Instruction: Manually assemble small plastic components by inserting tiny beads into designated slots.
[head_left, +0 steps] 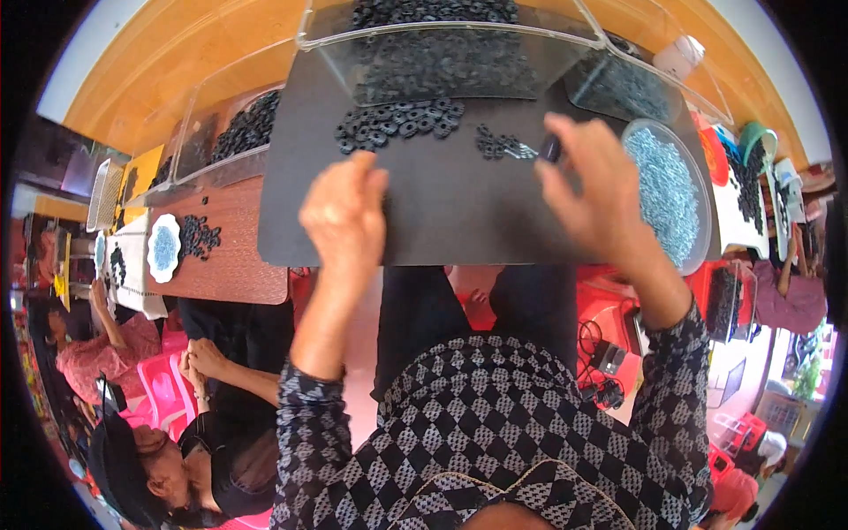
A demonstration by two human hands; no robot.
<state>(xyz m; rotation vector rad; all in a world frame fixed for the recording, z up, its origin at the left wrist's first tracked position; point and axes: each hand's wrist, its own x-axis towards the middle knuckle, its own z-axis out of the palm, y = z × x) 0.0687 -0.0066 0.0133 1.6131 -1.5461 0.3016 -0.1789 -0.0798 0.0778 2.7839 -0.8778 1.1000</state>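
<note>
My left hand (346, 212) is closed above the dark board (442, 199), its fingers bent together. Anything in them is hidden. Just beyond it lies a loose pile of black ring-shaped pieces (397, 122). On the right, my right hand (596, 185) has its thumb and forefinger around a small dark rounded piece (549, 147), whose kind I cannot make out. Beside that piece lie several silvery screws (523, 152) and a small cluster of black pieces (496, 143). A round clear tub (704, 216) of bluish-silver screws (664, 194) stands right of my right hand.
A large clear bin (450, 34) of black pieces stands at the board's far edge; another clear bin (190, 146) is at left. A seated person (208, 424) at my left has hands together near a reddish-brown board (225, 274). A white scalloped dish (164, 249) sits there.
</note>
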